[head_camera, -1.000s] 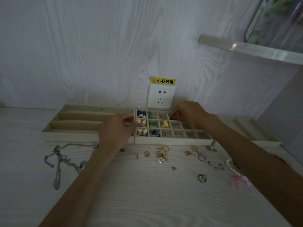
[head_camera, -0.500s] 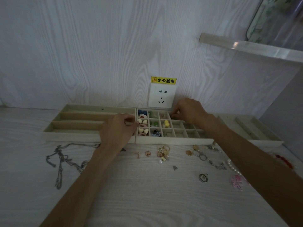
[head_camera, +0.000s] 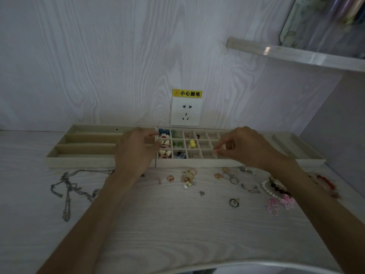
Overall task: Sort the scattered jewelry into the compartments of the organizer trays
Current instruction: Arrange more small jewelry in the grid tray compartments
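Observation:
A cream grid tray point(head_camera: 197, 164) stands against the wall; its left compartments hold heart beads point(head_camera: 164, 152), a yellow piece point(head_camera: 192, 143) and other small items. To its left is a long-slot tray point(head_camera: 79, 162). My left hand point(head_camera: 136, 151) lies where the two trays meet, fingers curled on the long-slot tray's right end. Over the grid tray's right compartments, my right hand point(head_camera: 245, 147) has its fingertips pinched together with nothing visible between them. Loose rings point(head_camera: 188, 176), a pendant point(head_camera: 234, 202) and a chain necklace point(head_camera: 68, 186) lie on the table in front.
A third tray point(head_camera: 308, 155) sits at the far right. A pearl bracelet point(head_camera: 266, 189), pink knot flowers point(head_camera: 272, 205) and red beads point(head_camera: 325, 181) lie near my right forearm. A wall socket point(head_camera: 185, 111) is behind the trays, and a clear shelf point(head_camera: 296, 54) juts out above right.
My right hand has drawn back from the grid tray's back row, moving right and toward me. A small dark red piece now shows in that back row. My left hand has stayed put.

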### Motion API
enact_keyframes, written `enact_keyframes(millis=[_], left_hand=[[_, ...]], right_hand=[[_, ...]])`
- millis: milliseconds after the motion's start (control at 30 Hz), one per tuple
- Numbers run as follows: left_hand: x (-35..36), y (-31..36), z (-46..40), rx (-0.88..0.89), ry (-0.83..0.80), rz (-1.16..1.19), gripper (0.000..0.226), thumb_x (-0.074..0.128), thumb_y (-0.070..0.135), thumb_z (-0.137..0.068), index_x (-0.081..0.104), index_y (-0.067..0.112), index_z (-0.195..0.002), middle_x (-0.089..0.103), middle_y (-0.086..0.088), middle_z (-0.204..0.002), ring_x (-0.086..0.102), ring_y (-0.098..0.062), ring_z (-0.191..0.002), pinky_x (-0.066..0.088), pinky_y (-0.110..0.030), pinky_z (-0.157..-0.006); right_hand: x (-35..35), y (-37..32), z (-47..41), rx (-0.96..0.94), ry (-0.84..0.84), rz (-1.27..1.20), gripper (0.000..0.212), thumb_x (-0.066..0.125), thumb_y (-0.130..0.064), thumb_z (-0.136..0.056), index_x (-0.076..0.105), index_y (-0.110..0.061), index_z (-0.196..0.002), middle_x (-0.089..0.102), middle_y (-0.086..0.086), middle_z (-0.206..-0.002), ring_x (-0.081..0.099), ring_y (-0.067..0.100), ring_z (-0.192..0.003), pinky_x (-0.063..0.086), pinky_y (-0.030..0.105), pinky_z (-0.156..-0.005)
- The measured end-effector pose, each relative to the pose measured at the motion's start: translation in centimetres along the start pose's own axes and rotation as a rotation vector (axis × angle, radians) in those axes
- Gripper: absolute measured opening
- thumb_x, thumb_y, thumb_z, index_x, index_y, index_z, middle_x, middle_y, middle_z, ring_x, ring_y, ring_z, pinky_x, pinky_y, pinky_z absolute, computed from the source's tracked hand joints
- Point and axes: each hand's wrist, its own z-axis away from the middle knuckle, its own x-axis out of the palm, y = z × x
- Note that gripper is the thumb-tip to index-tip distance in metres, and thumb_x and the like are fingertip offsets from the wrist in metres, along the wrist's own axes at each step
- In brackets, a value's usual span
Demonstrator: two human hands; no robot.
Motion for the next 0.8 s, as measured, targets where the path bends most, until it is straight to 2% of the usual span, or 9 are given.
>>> enact_keyframes(millis=[100, 200, 300, 367, 433, 533, 667, 800], left_hand=[[-0.7, 2.2, 1.2, 0.054, -0.113, 0.130, 0.017, 0.066, 0.032, -0.085, 0.070, 0.031, -0.102, 0.066, 0.015, -0.093, 0.059, -0.006, -0.084, 0.047, -0.026, -0.072], [-0.9, 3.9, 2.9, 0.149, -0.347, 0.113, 0.017, 0.066, 0.027, -0.085, 0.069, 0.035, -0.100, 0.065, 0.021, -0.090, 0.059, 0.001, -0.080, 0.049, -0.023, -0.069], [-1.3, 4.2, 3.8, 0.149, -0.548, -0.013, 0.022, 0.068, 0.025, -0.083, 0.068, 0.035, -0.102, 0.065, 0.021, -0.098, 0.061, 0.000, -0.083, 0.053, -0.028, -0.076], [-1.4, 3.8, 4.1, 0.115, -0.615, -0.072, 0.026, 0.069, 0.023, -0.082, 0.068, 0.036, -0.104, 0.064, 0.021, -0.099, 0.061, -0.001, -0.085, 0.052, -0.031, -0.082], [-1.5, 3.3, 4.6, 0.095, -0.577, -0.119, 0.029, 0.070, 0.021, -0.081, 0.066, 0.038, -0.104, 0.061, 0.023, -0.097, 0.059, -0.001, -0.087, 0.049, -0.029, -0.081], [-1.6, 2.7, 5.1, 0.064, -0.411, -0.129, 0.027, 0.073, 0.026, -0.079, 0.065, 0.038, -0.101, 0.059, 0.023, -0.092, 0.055, 0.000, -0.083, 0.042, -0.024, -0.072], [-1.5, 2.3, 5.2, 0.006, -0.411, -0.192, 0.022, 0.070, 0.038, -0.080, 0.066, 0.036, -0.101, 0.062, 0.020, -0.093, 0.056, -0.001, -0.082, 0.038, -0.023, -0.067], [-0.8, 2.7, 5.4, 0.024, -0.404, -0.235, 0.010, 0.062, 0.037, -0.085, 0.069, 0.037, -0.093, 0.062, 0.021, -0.088, 0.053, 0.001, -0.077, 0.038, -0.020, -0.065]], right_hand=[[0.7, 0.7, 2.9, 0.035, -0.063, -0.058, 0.008, 0.071, -0.036, -0.079, 0.073, -0.038, -0.086, 0.059, -0.018, -0.061, 0.054, -0.002, -0.057, 0.035, 0.014, -0.054], [2.4, 1.2, 5.3, 0.051, -0.037, -0.085, 0.014, 0.068, -0.039, -0.080, 0.073, -0.038, -0.093, 0.059, -0.020, -0.069, 0.052, -0.002, -0.063, 0.033, 0.012, -0.056], [4.2, 1.1, 6.7, 0.034, 0.033, -0.134, 0.016, 0.067, -0.031, -0.083, 0.072, -0.037, -0.098, 0.058, -0.019, -0.076, 0.050, -0.004, -0.070, 0.038, 0.015, -0.062], [4.8, 1.3, 7.0, 0.041, 0.104, -0.129, 0.019, 0.067, -0.027, -0.085, 0.071, -0.034, -0.102, 0.056, -0.021, -0.079, 0.048, -0.004, -0.072, 0.038, 0.015, -0.064], [4.9, 1.7, 7.0, 0.055, 0.170, -0.127, 0.019, 0.067, -0.027, -0.085, 0.071, -0.029, -0.103, 0.058, -0.017, -0.082, 0.047, 0.000, -0.074, 0.036, 0.014, -0.064], [5.1, 2.2, 6.9, 0.058, 0.197, -0.137, 0.021, 0.067, -0.020, -0.084, 0.071, -0.025, -0.103, 0.058, -0.013, -0.085, 0.047, 0.005, -0.081, 0.033, 0.008, -0.066], [5.9, 2.4, 6.6, 0.108, 0.260, -0.086, 0.022, 0.066, -0.020, -0.085, 0.069, -0.026, -0.106, 0.059, -0.011, -0.090, 0.046, 0.007, -0.087, 0.033, 0.019, -0.070], [6.6, 1.9, 6.5, 0.046, 0.253, -0.097, 0.016, 0.059, -0.026, -0.089, 0.072, -0.030, -0.096, 0.062, -0.009, -0.089, 0.051, 0.011, -0.086, 0.042, 0.030, -0.079]])
